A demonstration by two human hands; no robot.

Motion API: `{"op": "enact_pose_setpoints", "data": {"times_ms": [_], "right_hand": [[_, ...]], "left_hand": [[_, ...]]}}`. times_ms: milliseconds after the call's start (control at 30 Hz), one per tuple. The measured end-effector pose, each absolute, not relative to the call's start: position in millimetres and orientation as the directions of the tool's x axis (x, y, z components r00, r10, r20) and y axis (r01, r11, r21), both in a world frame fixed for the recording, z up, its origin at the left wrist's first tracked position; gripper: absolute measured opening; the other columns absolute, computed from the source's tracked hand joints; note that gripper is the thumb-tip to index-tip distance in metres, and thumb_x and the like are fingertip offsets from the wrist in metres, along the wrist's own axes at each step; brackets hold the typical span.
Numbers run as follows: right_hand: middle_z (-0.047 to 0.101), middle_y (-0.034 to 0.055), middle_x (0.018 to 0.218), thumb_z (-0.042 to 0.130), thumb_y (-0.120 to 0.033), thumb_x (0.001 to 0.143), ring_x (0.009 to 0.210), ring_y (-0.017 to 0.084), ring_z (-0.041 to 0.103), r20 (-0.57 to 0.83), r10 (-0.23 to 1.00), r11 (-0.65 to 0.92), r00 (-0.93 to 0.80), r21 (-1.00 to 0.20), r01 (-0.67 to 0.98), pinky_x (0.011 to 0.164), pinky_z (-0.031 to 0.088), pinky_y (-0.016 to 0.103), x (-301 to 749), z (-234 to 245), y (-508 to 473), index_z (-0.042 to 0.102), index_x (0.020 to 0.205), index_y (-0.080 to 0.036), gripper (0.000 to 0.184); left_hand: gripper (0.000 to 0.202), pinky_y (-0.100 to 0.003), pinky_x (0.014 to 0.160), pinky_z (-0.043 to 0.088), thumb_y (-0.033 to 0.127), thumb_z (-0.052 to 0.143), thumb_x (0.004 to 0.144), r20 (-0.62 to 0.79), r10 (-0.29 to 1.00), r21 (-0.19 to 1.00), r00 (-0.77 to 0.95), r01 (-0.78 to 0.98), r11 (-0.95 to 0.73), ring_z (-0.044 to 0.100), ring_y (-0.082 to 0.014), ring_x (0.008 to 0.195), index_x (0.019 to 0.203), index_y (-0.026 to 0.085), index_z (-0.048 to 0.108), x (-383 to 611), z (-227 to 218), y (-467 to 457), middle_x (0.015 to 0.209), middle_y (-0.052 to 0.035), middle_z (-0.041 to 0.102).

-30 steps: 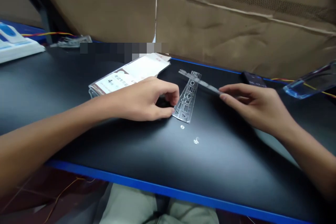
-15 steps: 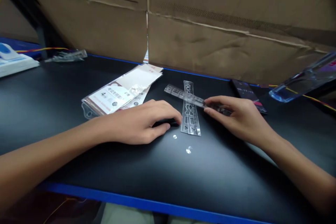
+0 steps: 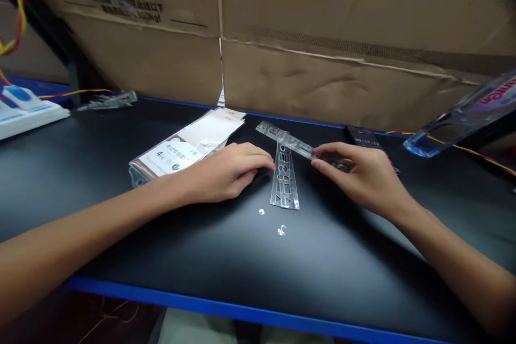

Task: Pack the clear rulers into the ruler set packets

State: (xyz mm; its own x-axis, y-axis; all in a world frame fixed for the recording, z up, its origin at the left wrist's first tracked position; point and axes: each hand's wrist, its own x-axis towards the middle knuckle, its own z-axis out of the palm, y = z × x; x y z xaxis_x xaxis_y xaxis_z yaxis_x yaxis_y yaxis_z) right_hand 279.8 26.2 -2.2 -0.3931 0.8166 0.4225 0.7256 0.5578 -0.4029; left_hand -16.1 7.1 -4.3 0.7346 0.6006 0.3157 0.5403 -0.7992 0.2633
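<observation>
Right hand — pinching a clear plastic ruler, which lies across a shape-stencil ruler on the black surface. Left hand — curled just beside the stencil, apparently empty.

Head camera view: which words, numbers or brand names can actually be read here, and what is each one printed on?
"AUX": cardboard box, top right, cut off by the frame.
"100kg": same cardboard, upper left, after smaller Chinese print.
"4": plastic-wrapped packet.
Too blurred to read: digits on the phone; red lettering on the water bottle.

ruler end hidden, bottle cut off
</observation>
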Motion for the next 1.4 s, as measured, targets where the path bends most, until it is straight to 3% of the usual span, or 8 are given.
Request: {"op": "enact_pose_setpoints", "data": {"times_ms": [133, 233, 533, 800, 933, 1167, 1267, 1400], "right_hand": [[0.08, 0.005, 0.101, 0.069, -0.036, 0.091, 0.091, 0.024, 0.074, 0.439, 0.827, 0.541, -0.352, -0.449, 0.711, 0.079, 0.056, 0.035, 283.3, -2.2, 29.4, 0.076, 0.106, -0.021, 0.023], [0.08, 0.0049, 0.1, 0.07, -0.036, 0.089, 0.09, 0.025, 0.075, 0.462, 0.822, 0.542, -0.333, -0.458, 0.704, 0.079, 0.057, 0.036, 287.0, -3.6, 33.5, 0.076, 0.105, -0.021, 0.022], [0.08, 0.0051, 0.098, 0.069, -0.033, 0.088, 0.087, 0.026, 0.075, 0.488, 0.808, 0.559, -0.329, -0.459, 0.691, 0.078, 0.059, 0.037, 289.5, -2.0, 36.1, 0.077, 0.103, -0.022, 0.02], [0.08, 0.0051, 0.1, 0.07, -0.035, 0.088, 0.089, 0.026, 0.075, 0.483, 0.81, 0.559, -0.332, -0.463, 0.688, 0.077, 0.058, 0.037, 291.8, -3.6, 38.4, 0.077, 0.105, -0.022, 0.022], [0.08, 0.0042, 0.098, 0.069, -0.035, 0.089, 0.088, 0.024, 0.075, 0.465, 0.807, 0.572, -0.365, -0.458, 0.68, 0.075, 0.057, 0.034, 290.8, -5.9, 38.5, 0.077, 0.104, -0.023, 0.021], [0.08, 0.0042, 0.099, 0.068, -0.036, 0.09, 0.087, 0.025, 0.074, 0.433, 0.817, 0.565, -0.381, -0.472, 0.677, 0.074, 0.057, 0.035, 290.4, -5.9, 36.6, 0.076, 0.106, -0.024, 0.022], [0.08, 0.0034, 0.1, 0.068, -0.036, 0.09, 0.088, 0.025, 0.074, 0.433, 0.816, 0.567, -0.384, -0.465, 0.68, 0.074, 0.057, 0.037, 288.2, -4.6, 34.0, 0.076, 0.105, -0.025, 0.02], [0.08, 0.0034, 0.1, 0.068, -0.037, 0.09, 0.089, 0.026, 0.074, 0.435, 0.81, 0.574, -0.392, -0.46, 0.677, 0.075, 0.058, 0.039, 287.2, -5.1, 32.9, 0.076, 0.104, -0.027, 0.019]], "left_hand": [[0.06, -0.036, 0.099, 0.04, -0.003, 0.047, 0.084, 0.164, 0.43, -0.084, 0.888, 0.447, -0.891, 0.052, -0.024, 0.135, 0.138, 0.024, 0.055, 11.5, 12.9, 14.7, 0.147, -0.0074, 0.059], [0.048, -0.037, 0.098, 0.037, -0.002, 0.047, 0.084, 0.006, 0.32, -0.224, 0.947, 0.313, -0.923, 0.05, -0.0244, 0.136, 0.123, 0.023, 0.061, 33.9, 26.3, 15.2, 0.143, -0.008, 0.062], [0.053, -0.036, 0.1, 0.037, -0.003, 0.056, 0.072, -0.039, 0.284, -0.174, 0.958, 0.273, -0.946, 0.061, -0.0242, 0.119, 0.119, 0.02, 0.057, 41.5, 26.6, 16.4, 0.127, -0.0094, 0.068], [0.029, -0.035, 0.095, 0.039, 0.007, 0.049, 0.093, 0.199, 0.329, -0.153, 0.923, 0.361, -0.92, 0.06, -0.0248, 0.114, 0.119, 0.018, 0.056, 37.8, 13.8, 19.9, 0.123, -0.011, 0.067], [0.022, -0.037, 0.098, 0.039, 0.018, 0.05, 0.1, 0.285, 0.381, -0.086, 0.88, 0.419, -0.904, 0.059, -0.0254, 0.119, 0.122, 0.017, 0.055, 32.6, 10.7, 17.0, 0.125, -0.0111, 0.068], [0.034, -0.043, 0.102, 0.047, 0.014, 0.05, 0.1, 0.533, 0.362, -0.015, 0.765, 0.436, -0.9, 0.061, -0.0267, 0.122, 0.134, 0.017, 0.05, 25.3, 19.8, 10.1, 0.129, -0.0129, 0.066], [0.048, -0.042, 0.098, 0.052, 0.015, 0.055, 0.099, 0.737, 0.435, 0.208, 0.517, 0.439, -0.874, 0.062, -0.0249, 0.119, 0.144, 0.02, 0.042, 21.8, 36.7, 4.2, 0.137, -0.0122, 0.06], [0.051, -0.036, 0.086, 0.059, 0.022, 0.065, 0.094, 0.768, 0.635, 0.575, 0.082, 0.351, -0.739, 0.063, -0.0241, 0.116, 0.141, 0.027, 0.045, 11.7, 60.3, -3.9, 0.138, -0.0064, 0.057]]}}
